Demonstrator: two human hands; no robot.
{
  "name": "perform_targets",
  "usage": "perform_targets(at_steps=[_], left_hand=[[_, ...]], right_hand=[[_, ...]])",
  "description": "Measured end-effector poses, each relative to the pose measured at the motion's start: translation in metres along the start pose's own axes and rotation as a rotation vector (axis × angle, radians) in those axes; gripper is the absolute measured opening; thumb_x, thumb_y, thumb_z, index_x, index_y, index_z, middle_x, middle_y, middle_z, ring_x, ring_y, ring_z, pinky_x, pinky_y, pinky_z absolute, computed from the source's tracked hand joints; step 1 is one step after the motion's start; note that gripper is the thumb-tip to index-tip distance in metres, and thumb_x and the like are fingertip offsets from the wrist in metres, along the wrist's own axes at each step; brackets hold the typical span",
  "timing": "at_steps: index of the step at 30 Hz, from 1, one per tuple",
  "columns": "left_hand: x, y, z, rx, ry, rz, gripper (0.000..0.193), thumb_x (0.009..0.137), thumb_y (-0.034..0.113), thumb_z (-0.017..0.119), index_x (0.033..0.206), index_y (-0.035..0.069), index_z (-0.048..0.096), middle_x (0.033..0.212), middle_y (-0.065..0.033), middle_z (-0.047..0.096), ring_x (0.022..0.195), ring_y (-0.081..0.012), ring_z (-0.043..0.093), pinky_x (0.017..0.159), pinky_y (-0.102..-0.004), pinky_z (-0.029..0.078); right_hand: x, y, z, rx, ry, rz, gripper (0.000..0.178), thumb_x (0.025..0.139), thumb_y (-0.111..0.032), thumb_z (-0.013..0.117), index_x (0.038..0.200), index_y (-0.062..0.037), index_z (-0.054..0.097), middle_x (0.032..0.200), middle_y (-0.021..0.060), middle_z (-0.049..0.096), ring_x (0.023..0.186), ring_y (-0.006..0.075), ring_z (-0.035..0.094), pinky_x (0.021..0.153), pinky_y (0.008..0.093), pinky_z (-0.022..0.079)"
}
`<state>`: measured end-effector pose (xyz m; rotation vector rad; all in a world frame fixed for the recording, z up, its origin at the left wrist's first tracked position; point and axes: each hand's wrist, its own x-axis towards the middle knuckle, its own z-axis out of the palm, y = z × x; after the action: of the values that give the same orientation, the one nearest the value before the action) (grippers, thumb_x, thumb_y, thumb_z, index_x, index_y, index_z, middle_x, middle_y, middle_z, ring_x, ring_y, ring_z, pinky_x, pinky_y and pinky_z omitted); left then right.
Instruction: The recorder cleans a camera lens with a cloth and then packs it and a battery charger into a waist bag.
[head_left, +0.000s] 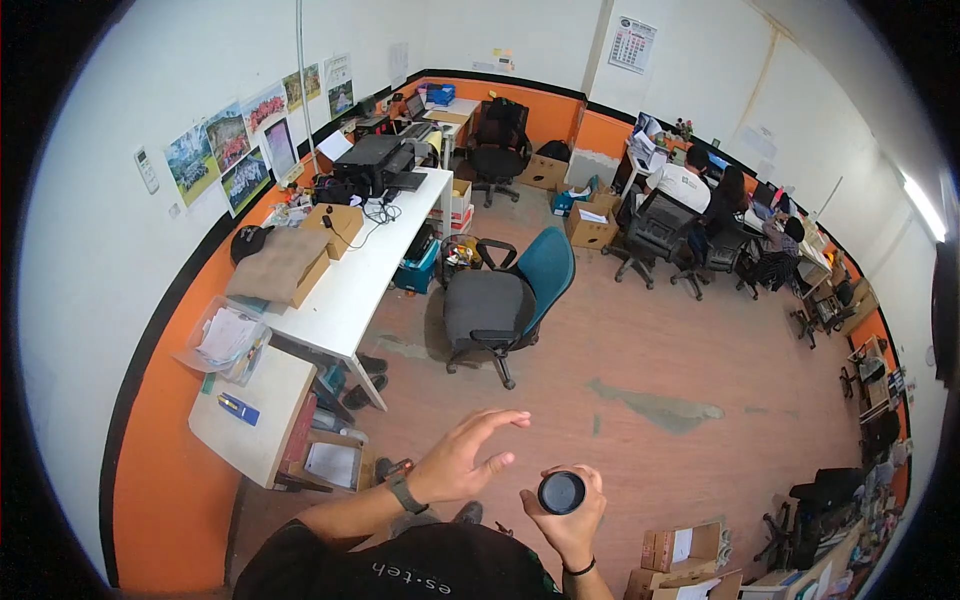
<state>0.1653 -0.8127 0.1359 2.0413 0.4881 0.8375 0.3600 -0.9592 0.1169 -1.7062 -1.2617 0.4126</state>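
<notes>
My right hand (575, 515) wraps round a dark cylinder with a round black top (561, 492), seen from above; it may be a bottle or a tumbler. Most of its body is hidden beneath the top and my fingers. To the left of it, my left hand (462, 458) hovers with fingers stretched out and thumb apart, holding nothing. A small gap separates the left hand from the cylinder. There is a watch (407, 494) on my left wrist and a thin dark band (579, 568) on my right.
A teal-backed office chair (500, 305) stands ahead, beside a long white table (375, 265) with a black printer (375, 160). A low table (250, 420) is at left, open cardboard boxes (685, 550) at lower right. Several people sit at desks at the far right.
</notes>
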Motion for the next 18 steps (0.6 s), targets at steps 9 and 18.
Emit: perform_targets(at_steps=[9,18], left_hand=[[-0.003,0.015,0.062,-0.184,0.021,0.202,0.072,0.088,0.029,0.087,0.144,0.007,0.048,0.145,-0.0182,0.058,0.141,-0.0370,0.054,0.128,-0.0564,0.028],[0.000,0.002,0.042,-0.075,-0.194,0.169,0.065,0.084,0.028,0.085,0.137,0.008,0.054,0.140,-0.0154,0.056,0.143,-0.0345,0.049,0.131,-0.0587,0.023]], right_hand=[[0.001,0.020,0.024,0.068,-0.061,-0.137,0.058,0.068,-0.029,0.090,0.115,-0.0027,0.069,0.114,0.0169,0.067,0.115,0.0346,0.064,0.105,0.0460,0.048],[0.006,0.044,0.036,0.423,-0.173,-0.062,0.068,0.069,-0.025,0.094,0.125,-0.0010,0.063,0.111,0.0105,0.070,0.109,0.0222,0.068,0.095,0.0375,0.054]])
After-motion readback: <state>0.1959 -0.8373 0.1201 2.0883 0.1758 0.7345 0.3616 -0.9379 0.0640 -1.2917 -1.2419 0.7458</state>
